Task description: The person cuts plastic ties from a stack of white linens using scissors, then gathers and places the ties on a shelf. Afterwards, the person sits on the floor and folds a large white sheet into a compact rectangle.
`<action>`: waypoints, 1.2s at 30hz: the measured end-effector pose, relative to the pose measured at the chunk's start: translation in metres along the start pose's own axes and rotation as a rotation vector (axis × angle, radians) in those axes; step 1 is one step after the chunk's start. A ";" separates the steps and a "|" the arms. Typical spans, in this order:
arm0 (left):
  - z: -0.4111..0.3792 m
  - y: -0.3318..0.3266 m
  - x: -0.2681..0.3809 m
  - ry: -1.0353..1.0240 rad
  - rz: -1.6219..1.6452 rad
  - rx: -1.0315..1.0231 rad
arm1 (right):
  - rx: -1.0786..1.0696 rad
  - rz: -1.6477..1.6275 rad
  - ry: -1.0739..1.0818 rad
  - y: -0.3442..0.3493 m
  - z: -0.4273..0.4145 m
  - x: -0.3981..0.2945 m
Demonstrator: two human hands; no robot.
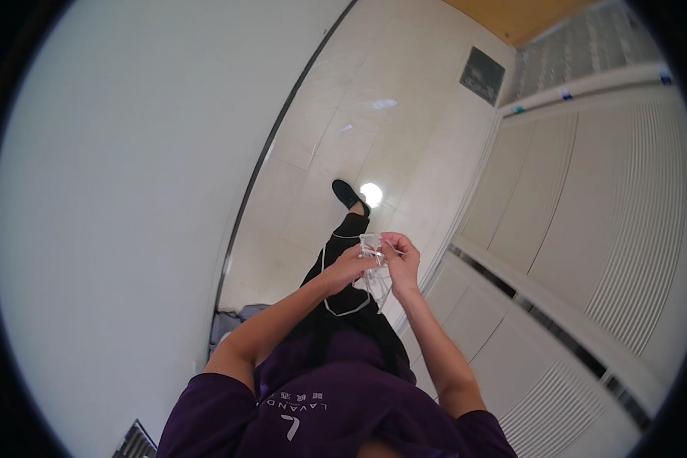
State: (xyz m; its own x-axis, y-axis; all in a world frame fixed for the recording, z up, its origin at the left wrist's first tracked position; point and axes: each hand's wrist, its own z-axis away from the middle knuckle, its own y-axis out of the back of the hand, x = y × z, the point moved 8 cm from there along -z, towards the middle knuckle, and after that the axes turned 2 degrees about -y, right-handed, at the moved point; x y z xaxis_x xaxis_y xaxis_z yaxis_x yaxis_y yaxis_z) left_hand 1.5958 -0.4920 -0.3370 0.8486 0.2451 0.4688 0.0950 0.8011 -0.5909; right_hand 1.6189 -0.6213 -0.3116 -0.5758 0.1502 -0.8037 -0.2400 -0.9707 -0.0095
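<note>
My left hand (348, 268) holds a small clear plastic piece (370, 241) in front of my legs. It looks like a transparent packet or case, but its exact kind is too small to tell. From the right, my right hand (403, 263) pinches a thin white strip (394, 247) against the same piece. A loop of flat white cord (348, 314) hangs below the hands and curves over my black trousers. More clear or whitish strands (382, 292) dangle between the two wrists. The fingers partly hide the spot where strip and plastic meet.
A plain pale wall (120, 189) rises on the left, with dark trim at the floor. White panelled doors (538, 189) line the right. Small light scraps (384, 104) and a dark square panel (482, 76) lie on the tiled floor (297, 229). Grey fabric (229, 323) sits by the wall.
</note>
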 end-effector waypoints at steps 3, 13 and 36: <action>-0.040 0.014 0.049 -0.011 0.224 -0.069 | -0.009 -0.229 -0.251 -0.039 -0.059 -0.004; -0.150 0.077 0.166 0.055 -0.007 0.174 | -0.508 0.208 -0.320 -0.096 -0.215 -0.089; -0.474 0.423 0.107 -0.307 0.318 1.077 | -0.599 1.018 0.021 -0.085 -0.719 0.008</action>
State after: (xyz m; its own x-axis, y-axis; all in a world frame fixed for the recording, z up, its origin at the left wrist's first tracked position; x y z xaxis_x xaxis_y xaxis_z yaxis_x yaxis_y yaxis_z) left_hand 1.9739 -0.3858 -0.8481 0.5793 0.5221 0.6260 -0.7158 0.6932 0.0843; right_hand 2.1964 -0.6726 -0.7454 -0.2754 -0.7414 -0.6120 0.7301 -0.5754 0.3686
